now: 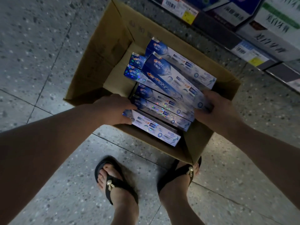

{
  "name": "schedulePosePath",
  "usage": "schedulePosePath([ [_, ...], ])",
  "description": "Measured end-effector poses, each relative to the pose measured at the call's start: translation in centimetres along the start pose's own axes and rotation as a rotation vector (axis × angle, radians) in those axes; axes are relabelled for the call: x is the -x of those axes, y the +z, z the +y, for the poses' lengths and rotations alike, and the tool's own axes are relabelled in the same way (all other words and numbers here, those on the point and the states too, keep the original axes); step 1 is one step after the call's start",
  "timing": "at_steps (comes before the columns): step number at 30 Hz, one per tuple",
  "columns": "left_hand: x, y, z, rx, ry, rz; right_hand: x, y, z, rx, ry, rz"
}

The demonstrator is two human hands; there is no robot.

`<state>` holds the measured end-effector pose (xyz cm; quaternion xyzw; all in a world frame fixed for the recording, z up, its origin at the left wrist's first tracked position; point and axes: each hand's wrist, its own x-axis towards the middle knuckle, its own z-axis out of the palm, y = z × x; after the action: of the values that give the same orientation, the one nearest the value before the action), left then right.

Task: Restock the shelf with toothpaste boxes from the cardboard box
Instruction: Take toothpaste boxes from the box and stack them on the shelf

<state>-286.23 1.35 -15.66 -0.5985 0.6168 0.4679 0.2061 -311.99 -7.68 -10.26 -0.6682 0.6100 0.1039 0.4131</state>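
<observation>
I am looking down into the cardboard box (100,59), which is sitting on the floor just beside the shelf (215,30). The toothpaste boxes (162,111) are lying side by side inside it, crowding toward its near edge. I am curling the left hand (113,109) round their left ends and the right hand (215,108) round their right ends, probably to lift several as one bundle.

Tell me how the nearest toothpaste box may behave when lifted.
Probably stiff: the nearest toothpaste box shows straight edges where the left hand grips its end. Its glossy face may slip. Long and narrow, it could tip downward.
</observation>
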Motion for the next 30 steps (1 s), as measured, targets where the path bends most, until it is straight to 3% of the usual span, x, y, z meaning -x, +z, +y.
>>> schedulePosePath([
  [6, -1.5, 0.7, -0.5, -0.022, 0.026, -0.072, -0.4, 1.1, 0.7, 0.019, -0.005, 0.020],
  [15, 0.2, -0.1, 0.3, -0.048, 0.070, 0.192, 0.0, 0.1, 0.5, -0.053, -0.040, 0.011],
  [20, 6.3, -2.6, 2.0, 0.108, 0.053, 0.338, 3.0, -3.8, -1.7, -0.135, -0.064, 0.019],
  [30, 25.0, -11.7, 11.3, 0.265, 0.268, 0.572, 15.9, -18.9, -9.2, -0.257, -0.217, 0.026],
])
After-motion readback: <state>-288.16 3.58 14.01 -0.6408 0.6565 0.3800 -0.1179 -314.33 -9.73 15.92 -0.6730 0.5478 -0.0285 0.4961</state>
